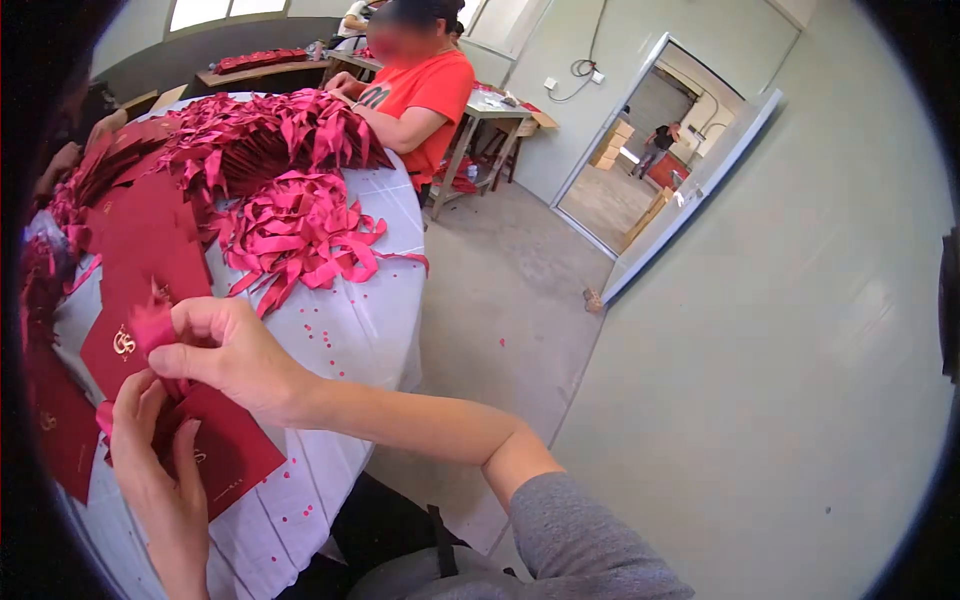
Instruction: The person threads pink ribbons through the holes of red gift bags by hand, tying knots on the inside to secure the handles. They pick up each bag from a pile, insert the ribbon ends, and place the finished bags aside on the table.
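Between thumb and fingers, my right hand (225, 355) pinches a pink ribbon (152, 325), partly blurred. Just below it, my left hand (155, 465) is curled at a dark red card or bag (235, 455) with gold print; ribbon shows at its fingertips. The red piece lies on the white-covered table (385, 310). Behind my hands, more red pieces (150, 235) overlap in a row. A loose heap of pink ribbons (300, 230) lies to their right.
A large fanned stack with ribbons (270, 135) stands at the table's far side. A person in a red shirt (435, 100) works there. Other hands show at the far left edge. Right of the table are a metal-legged table (500, 112) and an open door (700, 190).
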A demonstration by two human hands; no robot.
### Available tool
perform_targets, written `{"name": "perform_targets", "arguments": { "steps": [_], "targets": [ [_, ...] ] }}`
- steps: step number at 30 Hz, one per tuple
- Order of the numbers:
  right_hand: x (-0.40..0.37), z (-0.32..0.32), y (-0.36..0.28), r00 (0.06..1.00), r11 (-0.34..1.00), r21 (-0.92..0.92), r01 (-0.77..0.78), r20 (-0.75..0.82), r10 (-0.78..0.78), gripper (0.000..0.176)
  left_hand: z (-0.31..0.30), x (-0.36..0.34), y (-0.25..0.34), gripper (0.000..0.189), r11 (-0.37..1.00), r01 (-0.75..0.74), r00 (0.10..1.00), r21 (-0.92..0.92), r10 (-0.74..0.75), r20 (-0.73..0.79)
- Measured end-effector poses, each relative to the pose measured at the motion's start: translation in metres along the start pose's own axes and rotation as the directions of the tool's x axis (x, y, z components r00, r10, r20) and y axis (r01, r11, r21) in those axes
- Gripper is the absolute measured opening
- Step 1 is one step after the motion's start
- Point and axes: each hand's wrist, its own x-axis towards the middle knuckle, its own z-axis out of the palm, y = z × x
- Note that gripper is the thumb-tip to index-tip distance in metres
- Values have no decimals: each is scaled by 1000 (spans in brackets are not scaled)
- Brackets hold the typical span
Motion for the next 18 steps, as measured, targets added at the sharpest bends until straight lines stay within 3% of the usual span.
{"name": "perform_targets", "arguments": {
  "steps": [2,3,5,6,8,18],
  "targets": [
    [3,-4,9,997,990,-135,31,-71,-41,6,2,-1,-5,45,999,-39,999,7,39,-8],
    [4,-6,7,994,965,-263,13,-98,-40,8,2,0,-5,41,988,-117,993,104,120,-23],
    [4,-7,8,994,951,-307,32,-91,-63,12,1,4,4,38,973,-160,983,166,172,-62],
    [3,2,4,987,986,-160,46,-148,-70,13,-3,8,4,37,945,-250,963,214,265,-46],
    [3,-1,4,989,997,-78,25,-141,-36,11,-5,11,7,33,921,-304,951,242,309,17],
    [20,-14,-5,975,988,5,153,-161,-151,10,-3,12,2,22,917,-334,940,219,340,12]
  ]
}}
